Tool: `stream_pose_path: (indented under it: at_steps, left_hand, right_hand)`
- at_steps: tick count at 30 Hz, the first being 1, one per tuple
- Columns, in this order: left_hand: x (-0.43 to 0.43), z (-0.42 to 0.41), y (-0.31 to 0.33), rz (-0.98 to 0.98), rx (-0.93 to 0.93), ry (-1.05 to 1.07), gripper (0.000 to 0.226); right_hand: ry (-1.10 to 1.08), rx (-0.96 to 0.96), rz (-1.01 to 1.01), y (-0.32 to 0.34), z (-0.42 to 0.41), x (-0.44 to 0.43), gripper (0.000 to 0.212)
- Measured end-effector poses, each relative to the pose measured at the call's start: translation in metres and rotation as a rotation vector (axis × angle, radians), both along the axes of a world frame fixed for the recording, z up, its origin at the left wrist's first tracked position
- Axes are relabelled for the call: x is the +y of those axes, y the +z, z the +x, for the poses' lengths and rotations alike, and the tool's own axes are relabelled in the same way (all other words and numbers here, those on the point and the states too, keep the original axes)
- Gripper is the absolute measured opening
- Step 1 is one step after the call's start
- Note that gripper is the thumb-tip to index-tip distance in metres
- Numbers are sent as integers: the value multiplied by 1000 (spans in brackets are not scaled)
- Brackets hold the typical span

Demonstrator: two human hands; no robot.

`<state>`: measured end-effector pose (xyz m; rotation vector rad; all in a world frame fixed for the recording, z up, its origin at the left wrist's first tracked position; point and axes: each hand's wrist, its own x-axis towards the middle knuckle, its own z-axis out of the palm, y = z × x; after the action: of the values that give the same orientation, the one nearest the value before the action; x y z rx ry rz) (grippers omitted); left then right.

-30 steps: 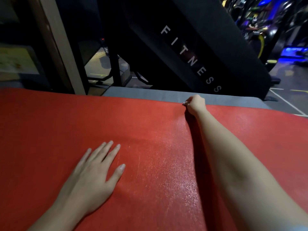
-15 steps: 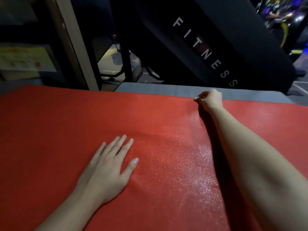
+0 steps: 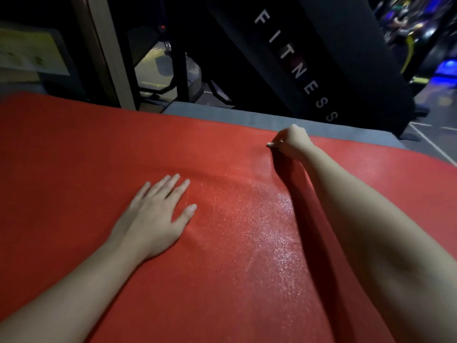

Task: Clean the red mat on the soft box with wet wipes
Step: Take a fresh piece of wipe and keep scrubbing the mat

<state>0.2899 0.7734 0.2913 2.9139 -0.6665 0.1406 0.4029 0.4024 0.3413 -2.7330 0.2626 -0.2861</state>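
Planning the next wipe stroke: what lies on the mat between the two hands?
Head view: only bare red mat, with a wet glistening patch, lies between the flat left hand and the right hand pinching a white wipe.

Item 1: the word FITNESS (image 3: 298, 68), in white, widely spaced sans-serif capitals. It runs letter by letter down a slanted black panel (image 3: 351, 60) that stands beyond the far edge of the soft box (image 3: 222, 114), toward its right end. F is highest and the last S lowest, just above that edge. Item 2: pale yellowish placard (image 3: 27, 52), beyond the far left corner. Its markings are too dim and blurred to read.
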Motion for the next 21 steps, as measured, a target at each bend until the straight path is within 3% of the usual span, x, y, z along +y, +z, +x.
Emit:
stream_pose_path:
  at_steps: [7, 11, 14, 19, 21]
  left_hand:
    - [0, 1, 0, 2, 21, 2, 85]
    - [-2, 5, 1, 9, 22, -1, 90]
    - [-1, 2, 1, -1, 32, -1, 92]
    - [-3, -3, 6, 24, 25, -11, 72]
    - [-1, -6, 7, 10, -1, -9, 75]
  right_hand:
    - [373, 260, -62, 22, -78, 34, 26]
    - [229, 23, -74, 2, -91, 50, 14]
    - [130, -19, -8, -6, -102, 65, 11]
    - [364, 83, -52, 6, -173, 92, 17]
    - [430, 93, -119, 6, -203, 98, 16]
